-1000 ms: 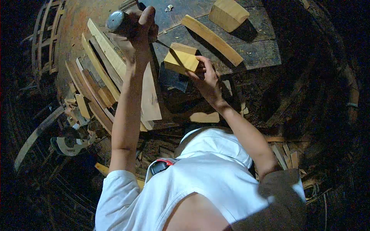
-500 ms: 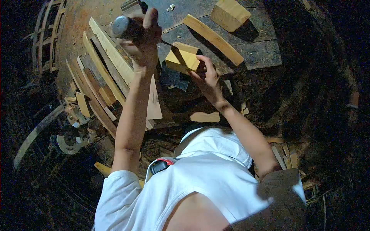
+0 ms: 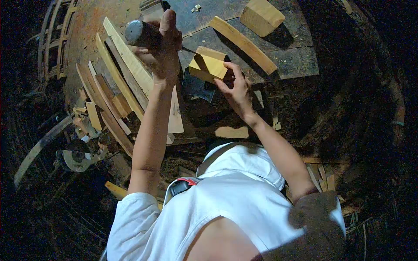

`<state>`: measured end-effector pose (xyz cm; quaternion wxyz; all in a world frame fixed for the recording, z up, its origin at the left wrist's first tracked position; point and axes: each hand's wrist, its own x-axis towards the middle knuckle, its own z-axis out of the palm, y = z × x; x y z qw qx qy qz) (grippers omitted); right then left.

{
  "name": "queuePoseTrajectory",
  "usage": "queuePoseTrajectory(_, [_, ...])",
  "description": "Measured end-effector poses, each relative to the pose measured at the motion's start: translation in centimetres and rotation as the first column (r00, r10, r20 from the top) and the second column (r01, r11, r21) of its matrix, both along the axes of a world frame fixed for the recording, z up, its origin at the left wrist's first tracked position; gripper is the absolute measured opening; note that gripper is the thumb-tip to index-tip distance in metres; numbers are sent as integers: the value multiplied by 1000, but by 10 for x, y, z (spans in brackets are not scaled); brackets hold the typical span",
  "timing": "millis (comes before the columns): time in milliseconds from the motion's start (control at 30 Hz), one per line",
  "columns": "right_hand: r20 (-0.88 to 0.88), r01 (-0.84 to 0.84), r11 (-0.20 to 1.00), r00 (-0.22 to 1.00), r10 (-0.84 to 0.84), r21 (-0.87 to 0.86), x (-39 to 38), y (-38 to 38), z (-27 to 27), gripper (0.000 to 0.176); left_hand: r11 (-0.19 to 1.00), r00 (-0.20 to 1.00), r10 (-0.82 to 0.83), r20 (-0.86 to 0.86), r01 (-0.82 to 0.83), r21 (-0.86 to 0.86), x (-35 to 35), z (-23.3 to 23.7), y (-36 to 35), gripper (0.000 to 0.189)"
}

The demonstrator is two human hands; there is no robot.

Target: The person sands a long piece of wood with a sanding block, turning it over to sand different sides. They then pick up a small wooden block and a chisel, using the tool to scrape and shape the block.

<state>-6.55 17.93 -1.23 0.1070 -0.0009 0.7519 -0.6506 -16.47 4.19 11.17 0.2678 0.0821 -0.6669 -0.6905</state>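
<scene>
My left hand (image 3: 163, 48) is closed around a dark tool (image 3: 141, 34) with a rounded grey end. A thin dark rod runs from beside this hand to the yellow wooden block (image 3: 210, 64); whether its tip touches the wood cannot be made out. The fingers and thumb of my right hand (image 3: 237, 89) grip the block's right end. Under the block lies a dark flat piece (image 3: 198, 87). A long curved wooden piece (image 3: 244, 45) and a thick pale block (image 3: 261, 18) rest on the dark work surface (image 3: 296, 63) beyond.
Several long wooden strips (image 3: 124, 65) lie on the left, with small offcuts (image 3: 93, 115) near them. A round-bladed tool (image 3: 76, 158) is at the lower left. A wooden rack (image 3: 54, 41) stands at the upper left.
The view has shifted slightly, so the wood pieces appear a little further right. Both hands keep their holds on the tool and the block.
</scene>
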Motion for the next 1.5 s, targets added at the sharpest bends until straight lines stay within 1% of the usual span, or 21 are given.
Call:
queuePoseTrajectory(200, [-51, -5, 999, 999, 6, 35, 0, 1, -5, 48, 998, 1000, 12, 17, -13, 68, -1, 1, 1, 25])
queuePoseTrajectory(300, [-58, 1, 999, 998, 2, 52, 0, 1, -5, 48, 999, 999, 45, 3, -45, 28, -1, -1, 2, 25])
queuePoseTrajectory(367, [-32, 7, 1000, 999, -7, -17, 0, 1, -4, 47, 999, 1000, 13, -18, -12, 52, 4, -5, -1, 14])
queuePoseTrajectory(500, [-95, 16, 999, 995, -12, 45, 0, 1, -4, 47, 998, 1000, 18, 3, -18, 55, 4, -10, -6, 14])
queuePoseTrajectory(600, [-30, -16, 999, 999, 17, 47, 0, 2, -6, 47, 999, 999, 45, -15, -46, -15, 2, -7, -2, 14])
queuePoseTrajectory(667, [-24, -9, 1000, 1000, 9, 12, 0, 1, -4, 47, 995, 995, 94, -45, -92, 37, -2, -2, 3, 24])
queuePoseTrajectory(800, [-82, -7, 996, 997, 15, 89, -3, 3, 4, 47, 996, 995, 87, -52, -87, 3, 0, -5, 3, 24])
queuePoseTrajectory(900, [-31, 0, 1000, 1000, 0, 3, -2, 1, 0, 47, 997, 997, 65, -46, -63, 35, 1, -4, 5, 26])
queuePoseTrajectory(1067, [-117, 34, 997, 993, -26, 71, -3, 0, 3, 48, 991, 991, 131, -30, -131, -16, 2, -11, 5, 23])
queuePoseTrajectory(1100, [-126, 33, 997, 992, -24, 68, -5, 1, 5, 48, 972, 986, 165, -31, -168, -165, 2, -12, 2, 21])
queuePoseTrajectory(1133, [-125, -15, 989, 992, 34, 147, -6, 5, 9, 49, 971, 985, 166, -42, -171, -165, 3, -13, 4, 21])
queuePoseTrajectory(1200, [-136, -62, 974, 986, 94, 219, -12, 14, 17, 50, 868, 981, 183, -57, -189, -460, 10, -12, 8, 21])
queuePoseTrajectory(1233, [-283, -54, 939, 946, 157, 341, -16, 20, 22, 51, 825, 989, 144, -25, -134, -549, 12, -8, 4, 20])
queuePoseTrajectory(1267, [-408, -24, 888, 882, 234, 458, -20, 26, 26, 53, 825, 988, 148, -34, -142, -547, 12, -9, 5, 20])
queuePoseTrajectory(1300, [-474, 72, 837, 848, 234, 542, -26, 30, 29, 56, 887, 984, 176, 24, -148, -437, 12, -15, 6, 20])
queuePoseTrajectory(1333, [-484, 74, 837, 842, 239, 542, -34, 34, 31, 56, 934, 977, 195, 82, -159, -320, 11, -21, 5, 20])
queuePoseTrajectory(1367, [-503, 151, 798, 839, 209, 584, -44, 39, 32, 58, 965, 988, 121, 94, -95, -244, 9, -35, -5, 20])
queuePoseTrajectory(1400, [-528, 233, 751, 831, 176, 618, -52, 44, 33, 60, 965, 989, 123, 78, -101, -243, 11, -34, -5, 20])
queuePoseTrajectory(1433, [-456, 242, 622, 865, 209, 745, -56, 47, 24, 61, 958, 984, 140, 106, -108, -264, 12, -33, -4, 20])
queuePoseTrajectory(1467, [-475, 258, 622, 855, 210, 740, -60, 52, 13, 61, 952, 979, 158, 130, -116, -285, 12, -29, -3, 20])
queuePoseTrajectory(1500, [-343, 125, 575, 894, 288, 809, -67, 57, 2, 59, 969, 977, 114, 180, -70, -238, 13, -26, -6, 19])
